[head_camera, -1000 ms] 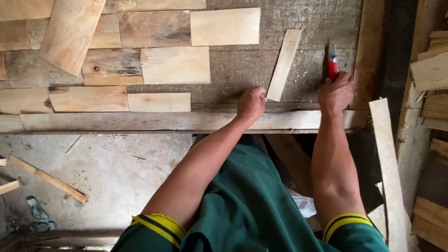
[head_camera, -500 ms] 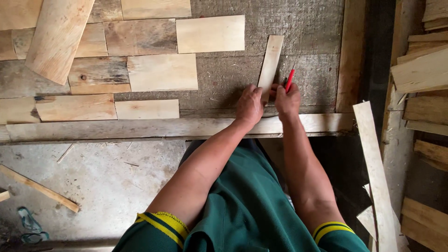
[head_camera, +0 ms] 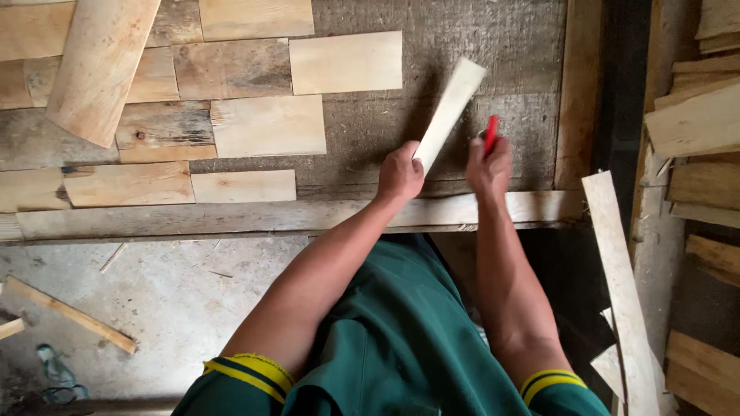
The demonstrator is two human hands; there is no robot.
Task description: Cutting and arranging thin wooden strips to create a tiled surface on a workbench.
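Note:
My left hand (head_camera: 399,174) grips the near end of a thin pale wooden strip (head_camera: 453,108), which tilts up and to the right over the grey board surface (head_camera: 493,46). My right hand (head_camera: 487,165) is closed around a red-handled tool (head_camera: 490,132), just to the right of the strip. Both hands hover above the near wooden rail (head_camera: 231,217) of the frame.
Flat wood pieces (head_camera: 268,125) lie in rows on the left of the board, with a larger plank (head_camera: 100,65) lying across them. A long slat (head_camera: 620,285) leans at right, beside stacked wood (head_camera: 697,115). Scrap sticks (head_camera: 69,312) lie on the concrete floor.
My right hand moved left from the board's right side with the red tool to beside the strip. My left hand took hold of the strip and lifted its far end.

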